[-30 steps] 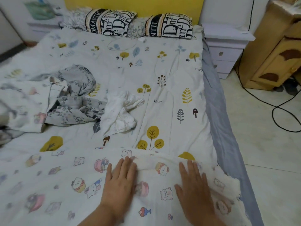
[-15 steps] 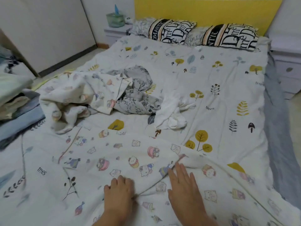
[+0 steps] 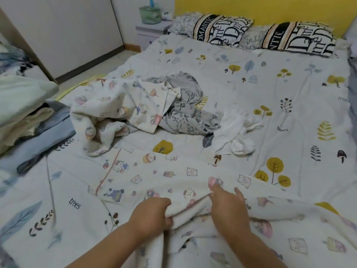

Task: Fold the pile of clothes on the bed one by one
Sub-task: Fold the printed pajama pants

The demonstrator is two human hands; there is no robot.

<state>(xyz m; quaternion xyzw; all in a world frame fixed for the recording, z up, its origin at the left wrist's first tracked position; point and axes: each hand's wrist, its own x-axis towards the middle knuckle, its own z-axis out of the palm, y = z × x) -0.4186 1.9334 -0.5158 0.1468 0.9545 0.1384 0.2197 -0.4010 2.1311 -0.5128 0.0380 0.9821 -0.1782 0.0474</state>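
Nearest to us, our left hand (image 3: 152,213) has its fingers curled round a raised ridge of the white cotton garment printed with small cartoon animals (image 3: 154,176), which lies spread across the near part of the bed. Our right hand (image 3: 229,206) rests on the same ridge just beside it, fingers fairly straight and pressing the cloth rather than closing on it, though its thumb is hidden, so we cannot be sure it pinches nothing.

We judge this fabric light, soft and limp: it will sag and crease wherever it is unsupported, so it is best taken along a seam or hem with both hands set apart, then smoothed flat.

Farther off, in the middle of the white bedsheet patterned with yellow trees and grey leaves (image 3: 289,93), waits the unfolded heap: a crumpled white cloth (image 3: 231,132), a grey leaf-print garment (image 3: 185,113) and another rumpled cartoon-print piece (image 3: 119,111), all touching. At the left edge stands a stack of folded blue and pale fabrics (image 3: 29,117). Beyond lie two black-and-white lettered pillows (image 3: 260,33).
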